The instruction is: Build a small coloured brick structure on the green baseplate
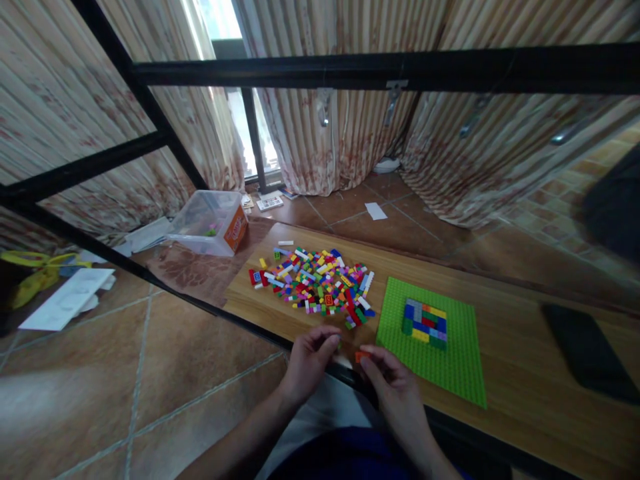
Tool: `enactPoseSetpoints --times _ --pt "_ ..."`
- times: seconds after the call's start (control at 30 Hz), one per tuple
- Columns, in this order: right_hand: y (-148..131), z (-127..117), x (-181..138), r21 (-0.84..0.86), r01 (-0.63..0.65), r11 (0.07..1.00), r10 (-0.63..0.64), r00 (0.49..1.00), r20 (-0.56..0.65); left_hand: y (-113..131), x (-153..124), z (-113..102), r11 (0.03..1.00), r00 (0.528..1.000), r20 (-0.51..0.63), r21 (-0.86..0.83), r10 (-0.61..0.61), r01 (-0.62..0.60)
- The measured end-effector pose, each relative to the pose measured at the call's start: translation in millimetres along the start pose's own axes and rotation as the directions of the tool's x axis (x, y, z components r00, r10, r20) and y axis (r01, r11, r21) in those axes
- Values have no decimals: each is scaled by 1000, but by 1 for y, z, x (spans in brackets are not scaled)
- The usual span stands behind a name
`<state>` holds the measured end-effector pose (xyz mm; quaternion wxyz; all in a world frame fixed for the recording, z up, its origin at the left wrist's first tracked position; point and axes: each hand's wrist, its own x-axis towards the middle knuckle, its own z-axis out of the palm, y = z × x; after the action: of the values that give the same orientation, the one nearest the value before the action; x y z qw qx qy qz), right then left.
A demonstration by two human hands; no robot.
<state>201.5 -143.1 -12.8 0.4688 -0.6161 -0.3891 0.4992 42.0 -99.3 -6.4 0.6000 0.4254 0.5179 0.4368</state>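
Observation:
My left hand (311, 360) hovers at the near edge of the wooden table (505, 360), fingers curled in a pinch on something small that I cannot make out. Beside it, my right hand (393, 381) pinches a small orange-red brick (361, 357) between thumb and fingertips. Just beyond both hands lies a pile of several small coloured bricks (320, 283). To the right of the pile a green baseplate (433, 353) lies flat, carrying a small block of blue, yellow, red and green bricks (425, 323).
A clear plastic box (210, 223) sits on a patterned cloth at the table's far left. A dark flat object (583, 350) lies at the right. Black frame bars (390, 70) cross overhead. Curtains hang behind, and papers lie on the tiled floor at left.

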Motion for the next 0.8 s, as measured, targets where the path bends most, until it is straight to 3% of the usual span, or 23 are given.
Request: enactPoseSetpoints --times 0.07,0.13,0.23,0.47,0.8 --pt "-1 -5 7 -151 69 986 -74 997 -22 0 10 -6 971 986 -38 185 162 -152" --pt "-3 -8 16 -313 156 937 -161 987 12 0 20 -12 881 950 4 373 313 -292" --pt "-5 -4 28 -478 272 835 -256 962 99 0 32 -17 743 902 97 533 420 -404" --pt "-2 22 48 -570 286 770 -230 958 169 -8 42 -21 630 883 111 661 456 -408" --pt "10 16 52 -727 416 547 -482 866 133 -13 38 -23 593 861 138 671 490 -445"
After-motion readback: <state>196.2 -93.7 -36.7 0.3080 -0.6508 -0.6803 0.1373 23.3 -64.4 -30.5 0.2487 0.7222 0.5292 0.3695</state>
